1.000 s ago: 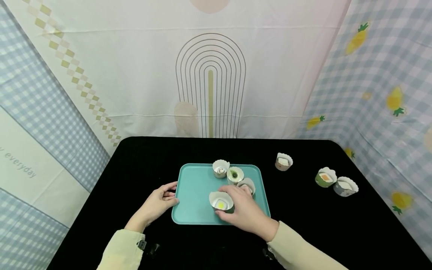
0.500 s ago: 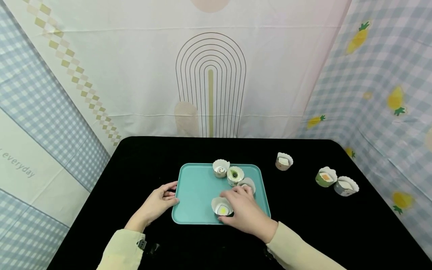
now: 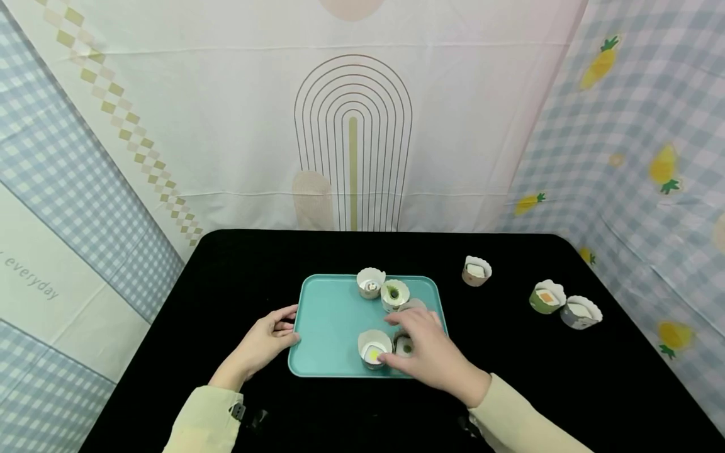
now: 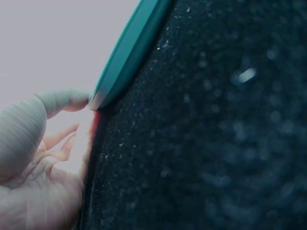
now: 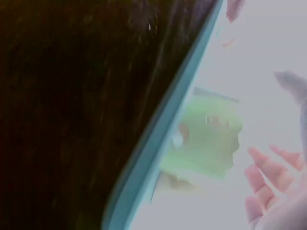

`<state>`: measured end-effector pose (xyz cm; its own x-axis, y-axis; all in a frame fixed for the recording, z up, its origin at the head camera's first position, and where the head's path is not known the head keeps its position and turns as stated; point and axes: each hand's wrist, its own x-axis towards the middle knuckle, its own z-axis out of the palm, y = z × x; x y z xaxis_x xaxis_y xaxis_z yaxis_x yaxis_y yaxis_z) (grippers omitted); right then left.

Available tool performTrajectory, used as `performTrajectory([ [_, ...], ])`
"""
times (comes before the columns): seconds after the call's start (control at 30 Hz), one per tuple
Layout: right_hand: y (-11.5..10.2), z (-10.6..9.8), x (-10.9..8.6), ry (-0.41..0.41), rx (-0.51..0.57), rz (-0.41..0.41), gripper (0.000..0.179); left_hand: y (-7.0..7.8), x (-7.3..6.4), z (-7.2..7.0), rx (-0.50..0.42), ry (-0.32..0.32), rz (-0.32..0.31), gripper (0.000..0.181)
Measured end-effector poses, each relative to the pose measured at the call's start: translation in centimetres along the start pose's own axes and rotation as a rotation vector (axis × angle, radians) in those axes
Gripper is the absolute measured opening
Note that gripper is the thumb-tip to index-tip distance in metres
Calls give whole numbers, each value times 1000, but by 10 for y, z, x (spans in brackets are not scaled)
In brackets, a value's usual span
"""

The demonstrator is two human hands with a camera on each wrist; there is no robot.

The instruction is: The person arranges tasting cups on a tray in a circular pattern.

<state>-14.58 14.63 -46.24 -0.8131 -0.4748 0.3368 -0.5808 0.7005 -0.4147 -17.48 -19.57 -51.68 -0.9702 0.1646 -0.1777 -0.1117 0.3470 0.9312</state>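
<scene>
The left hand (image 3: 263,343) is at the left edge of the tray (image 3: 334,327), its thumb tip over the rim and its other fingers at the outer side; in the left wrist view thumb and fingertips meet the rim close together, yet I cannot tell whether they pinch it or merely rest there; the right hand (image 3: 427,352) reaches over the tray's near right part, thumb and fingers spread, with nothing between them in the right wrist view; a green cup (image 5: 206,134) stands near those fingers, blurred and washed out; in the head view the thumb overlaps the rim of the yellow-centred cup (image 3: 374,343), though I cannot tell whether it touches; just to the right of that cup, partly under the hand, is the dark-centred cup (image 3: 404,348); farther back on the tray are the white cup (image 3: 370,283), the leafy cup (image 3: 394,294) and, partly hidden by the fingers, the grey cup (image 3: 416,304), set in a slanting row; off the tray, on the black table (image 3: 238,270), three cups sit to the right: a brown cup (image 3: 476,272) alone, then an orange-topped cup (image 3: 547,297) right beside a pale-topped cup (image 3: 580,313); patterned cloth (image 3: 243,126) hangs behind.
</scene>
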Motion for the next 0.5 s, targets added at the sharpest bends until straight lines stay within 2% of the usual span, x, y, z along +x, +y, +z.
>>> performTrajectory([
  [0.1,9,-9,-5,78,61,35,44,-1,0,0,-3,-3,5,64],
  [0.23,19,-15,-15,116,87,169,36,-1,0,0,-1,-2,4,64],
  [0.37,25,-14,-24,58,81,300,38,-1,0,0,2,-1,3,64],
  [0.5,24,-9,-27,-18,123,357,41,-1,0,0,-1,-2,6,64],
])
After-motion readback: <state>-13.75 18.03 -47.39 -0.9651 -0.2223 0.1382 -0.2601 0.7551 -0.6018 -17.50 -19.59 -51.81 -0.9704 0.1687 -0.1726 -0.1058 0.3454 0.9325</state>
